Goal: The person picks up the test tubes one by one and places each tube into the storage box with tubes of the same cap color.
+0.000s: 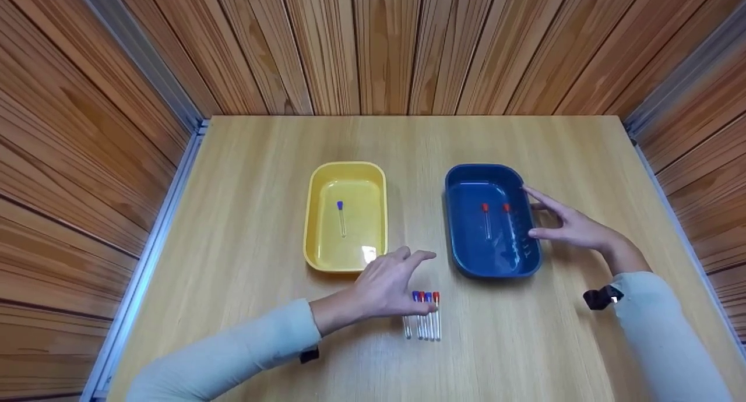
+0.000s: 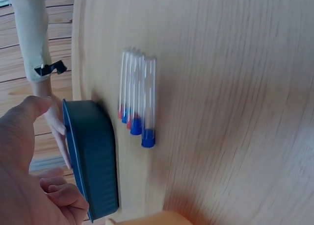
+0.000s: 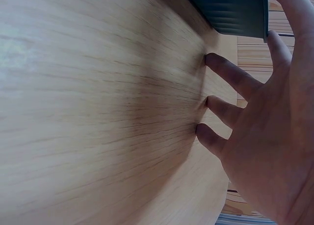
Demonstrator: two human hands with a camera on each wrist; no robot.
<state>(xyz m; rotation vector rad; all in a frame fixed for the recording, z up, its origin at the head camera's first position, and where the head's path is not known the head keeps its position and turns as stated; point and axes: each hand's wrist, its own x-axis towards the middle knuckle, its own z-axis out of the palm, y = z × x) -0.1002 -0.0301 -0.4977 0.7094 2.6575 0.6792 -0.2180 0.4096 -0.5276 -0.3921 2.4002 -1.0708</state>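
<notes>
Blue and red caps point(image 2: 148, 138) close five clear tubes point(image 2: 149, 95) that we see lying side by side on the table point(image 1: 250, 215), on our side of the gap between the yellow tray point(image 1: 320, 227) and the blue tray point(image 1: 466, 256). All the capped ends point toward the trays, probably so that we can read every colour at once and single out one tube without disturbing its neighbours. Our left hand point(image 1: 384, 285) hangs above this row, empty, thumb and forefinger spread apart; that spread would suit a slim tube. Our right hand point(image 1: 574, 227) grips nothing either: its fingers fan out at the blue tray's outer side, thumb and forefinger meeting the rim while the other fingertips point(image 3: 212, 62) appear to rest on the table, perhaps to steady tray and hand together. Inside the blue tray lie two red-capped tubes point(image 1: 486, 218), while the yellow tray holds one blue-capped tube point(image 1: 341, 217), so we judge that cap colour decides the place. The trays stand apart, likely to prevent mixing.
</notes>
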